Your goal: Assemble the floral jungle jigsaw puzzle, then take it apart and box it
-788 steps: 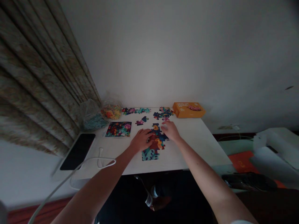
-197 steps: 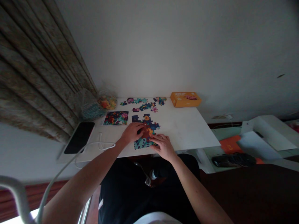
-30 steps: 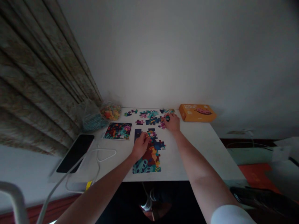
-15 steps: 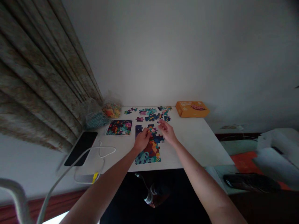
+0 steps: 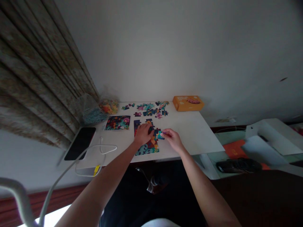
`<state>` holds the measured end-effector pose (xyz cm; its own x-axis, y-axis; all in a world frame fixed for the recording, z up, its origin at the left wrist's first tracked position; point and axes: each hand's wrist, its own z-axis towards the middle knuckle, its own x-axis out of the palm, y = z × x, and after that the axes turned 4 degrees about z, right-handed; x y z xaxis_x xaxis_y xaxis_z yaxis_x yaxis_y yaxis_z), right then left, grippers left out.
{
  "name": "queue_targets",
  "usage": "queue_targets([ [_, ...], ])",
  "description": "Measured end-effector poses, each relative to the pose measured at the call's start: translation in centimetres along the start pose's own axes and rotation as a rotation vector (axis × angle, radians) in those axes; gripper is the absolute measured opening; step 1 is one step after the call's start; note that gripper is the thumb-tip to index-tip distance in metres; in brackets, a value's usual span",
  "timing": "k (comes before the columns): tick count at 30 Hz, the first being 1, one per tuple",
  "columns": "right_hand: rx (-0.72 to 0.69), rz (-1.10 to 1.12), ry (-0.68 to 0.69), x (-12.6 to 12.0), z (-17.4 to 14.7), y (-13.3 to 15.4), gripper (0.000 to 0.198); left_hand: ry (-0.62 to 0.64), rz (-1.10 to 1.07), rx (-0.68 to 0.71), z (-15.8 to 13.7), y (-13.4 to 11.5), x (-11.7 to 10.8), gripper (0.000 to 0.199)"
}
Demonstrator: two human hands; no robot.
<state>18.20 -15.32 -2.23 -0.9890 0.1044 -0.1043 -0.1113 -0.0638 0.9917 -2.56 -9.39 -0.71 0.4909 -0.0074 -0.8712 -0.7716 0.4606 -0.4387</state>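
Observation:
The partly joined jigsaw puzzle (image 5: 148, 149) lies near the front of the white table, its dark, red and teal picture partly covered by my left hand (image 5: 143, 135). That hand rests on the puzzle with its fingers stretched out, holding nothing. At the right edge of the joined part, my right hand (image 5: 174, 140) pinches a teal and purple puzzle piece (image 5: 161, 135) between thumb and fingers. Whether the piece is locked in, I cannot tell. Beyond the hands lie several loose puzzle pieces (image 5: 149, 112), with a pink piece (image 5: 158, 116) nearest the puzzle.
A picture card (image 5: 117, 123) lies left of the puzzle. Farther left are a black phone (image 5: 80, 143), a white cable (image 5: 104, 146) and bags of pieces (image 5: 109, 106). An orange box (image 5: 188, 103) stands at the back right against the wall.
My right hand has come down and nearer, from the loose pieces to the puzzle's right edge, and now pinches a teal piece. My left hand has gone from curled to flat. The view has shifted.

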Motion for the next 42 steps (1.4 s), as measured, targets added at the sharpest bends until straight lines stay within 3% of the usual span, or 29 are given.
queue_targets([
  [6,0.043,-0.141,0.186,-1.8,-3.2,-0.4,0.044,0.016,0.119,0.053,0.1,-0.2,0.7,0.029],
  [15,-0.233,-0.458,0.184,-1.0,-4.0,-0.2,0.029,0.01,0.167,0.053,0.1,-0.8,0.5,0.03],
  [21,-0.3,-0.508,0.196,-1.1,-4.1,0.0,0.021,0.042,0.166,0.115,-0.9,-1.4,-0.7,0.03],
  [24,-0.3,-0.506,0.195,-1.0,-4.1,0.0,0.021,0.057,0.097,0.271,-2.9,-0.8,-1.7,0.029],
  [27,-0.307,-0.508,0.196,-0.9,-4.1,0.0,0.02,0.149,0.065,0.498,-5.3,0.0,-2.4,0.033],
  [29,-0.308,-0.503,0.198,-0.9,-4.2,0.1,0.019,0.208,0.066,0.563,-6.6,0.2,-2.5,0.04],
  [34,-0.297,-0.5,0.198,-1.0,-4.2,0.2,0.016,0.261,0.065,0.534,-7.7,-0.1,-2.1,0.044],
  [42,-0.302,-0.523,0.193,-1.0,-4.3,0.1,0.006,0.215,0.103,0.556,-7.8,0.0,-1.7,0.04],
])
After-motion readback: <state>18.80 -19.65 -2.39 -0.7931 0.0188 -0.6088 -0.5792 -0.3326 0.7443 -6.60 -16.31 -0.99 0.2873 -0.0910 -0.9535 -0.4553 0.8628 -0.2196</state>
